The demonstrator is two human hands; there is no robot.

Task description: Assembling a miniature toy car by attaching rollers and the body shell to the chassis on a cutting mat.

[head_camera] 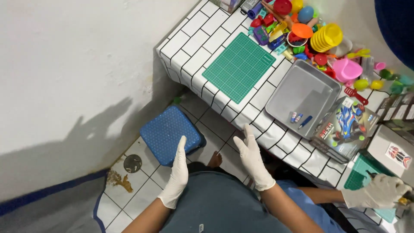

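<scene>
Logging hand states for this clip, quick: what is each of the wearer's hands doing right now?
Left hand: gloved, open, flat, holding nothing, above the blue stool.
Right hand: gloved, open, fingers straight, holding nothing, beside the tiled table edge.

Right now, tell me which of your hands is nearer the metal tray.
Right. The right hand hangs at the counter's edge, just below-left of the metal tray; the left hand is farther off, beside the blue stool.

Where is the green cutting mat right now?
The green cutting mat lies flat on the tiled counter, upper middle of the head view, left of the grey metal tray.
</scene>
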